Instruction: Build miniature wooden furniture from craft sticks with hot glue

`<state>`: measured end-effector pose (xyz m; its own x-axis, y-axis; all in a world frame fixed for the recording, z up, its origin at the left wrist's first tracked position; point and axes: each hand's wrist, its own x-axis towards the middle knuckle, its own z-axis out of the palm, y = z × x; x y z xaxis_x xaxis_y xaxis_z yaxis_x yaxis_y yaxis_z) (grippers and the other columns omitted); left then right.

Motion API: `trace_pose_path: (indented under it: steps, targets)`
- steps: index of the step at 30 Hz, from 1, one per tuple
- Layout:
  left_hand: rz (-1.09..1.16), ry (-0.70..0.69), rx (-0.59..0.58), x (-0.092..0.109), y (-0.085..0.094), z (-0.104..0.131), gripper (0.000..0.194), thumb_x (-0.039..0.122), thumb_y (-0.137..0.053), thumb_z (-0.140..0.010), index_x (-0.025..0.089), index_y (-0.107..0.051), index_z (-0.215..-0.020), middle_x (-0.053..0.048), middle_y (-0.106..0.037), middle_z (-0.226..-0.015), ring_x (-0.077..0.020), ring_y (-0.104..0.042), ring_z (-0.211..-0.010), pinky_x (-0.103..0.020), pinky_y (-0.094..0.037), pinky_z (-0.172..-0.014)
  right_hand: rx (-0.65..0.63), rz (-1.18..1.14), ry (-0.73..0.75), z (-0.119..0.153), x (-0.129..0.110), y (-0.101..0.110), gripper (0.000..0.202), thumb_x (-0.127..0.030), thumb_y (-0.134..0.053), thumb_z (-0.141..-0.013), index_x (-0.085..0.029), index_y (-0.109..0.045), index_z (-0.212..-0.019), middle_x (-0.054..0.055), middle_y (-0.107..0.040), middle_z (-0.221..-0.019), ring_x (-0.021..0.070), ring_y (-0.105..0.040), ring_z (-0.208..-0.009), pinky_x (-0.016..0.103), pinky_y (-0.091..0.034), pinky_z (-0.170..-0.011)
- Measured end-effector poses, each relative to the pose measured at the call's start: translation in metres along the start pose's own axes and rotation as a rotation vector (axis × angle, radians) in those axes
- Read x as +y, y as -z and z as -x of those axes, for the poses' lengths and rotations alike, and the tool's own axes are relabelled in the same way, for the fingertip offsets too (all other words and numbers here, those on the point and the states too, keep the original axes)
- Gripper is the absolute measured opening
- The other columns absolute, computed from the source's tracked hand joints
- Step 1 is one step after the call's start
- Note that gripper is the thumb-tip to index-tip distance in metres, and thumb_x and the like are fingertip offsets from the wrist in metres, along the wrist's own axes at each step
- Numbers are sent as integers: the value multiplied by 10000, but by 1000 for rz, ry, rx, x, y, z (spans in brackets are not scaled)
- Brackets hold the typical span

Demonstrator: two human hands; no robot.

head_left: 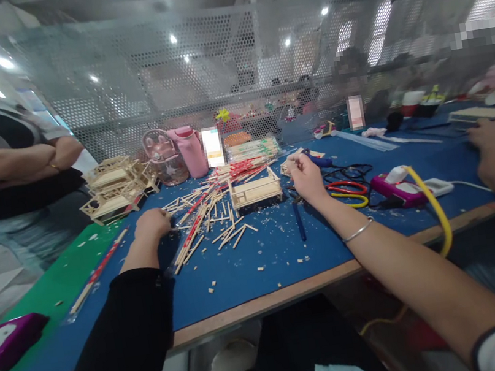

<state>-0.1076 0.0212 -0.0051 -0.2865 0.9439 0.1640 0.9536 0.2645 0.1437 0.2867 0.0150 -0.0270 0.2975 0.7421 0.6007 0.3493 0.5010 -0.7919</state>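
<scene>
- The small wooden frame [255, 192] stands upright on the table [244, 285], probably central so either hand can reach it;
- the left hand [153, 224], at nine o'clock from it, is loosely curled beside the loose sticks [221, 214]; its grip cannot be told;
- the right hand [306, 176], at three, has fingertips nearly pinched; anything between them is too small to tell;
- the blue-handled tool [299, 221] lies at four, perhaps for quick pickup;
- print on the red wrappers [193, 221] is unreadable; no brand is legible.
</scene>
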Motion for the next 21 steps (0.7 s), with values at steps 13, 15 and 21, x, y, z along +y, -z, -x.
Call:
trace_pose_path:
  steps: [13, 15, 21]
  targets:
    - [413, -314, -290, 71, 22, 53, 339, 488, -595, -646, 190, -657, -795, -27, -695, -696, -164, -597, -620, -245, -434, -551, -10, 14, 7, 1, -4, 1, 318, -421, -486, -814, -167, -585, -978, -4, -560, -680, 135, -495, -610, 270, -413, -634]
    - [386, -338, -397, 76, 19, 57, 382, 550, -613, -617, 191, -651, -741, -32, -693, -679, -166, -592, -590, -250, -424, -530, -6, 20, 12, 1, -4, 1, 314, -418, -492, -810, -163, -589, -966, -6, -554, -679, 132, -492, -611, 267, -413, -637]
    - [387, -56, -232, 73, 25, 51, 670, 592, -179, -840, 156, -675, -731, -86, -692, -638, -196, -610, -571, -290, -449, -587, -4, 19, 22, 1, -4, 1, 312, -403, -493, -813, -157, -593, -976, 4, -566, -701, 138, -509, -635, 276, -419, -662]
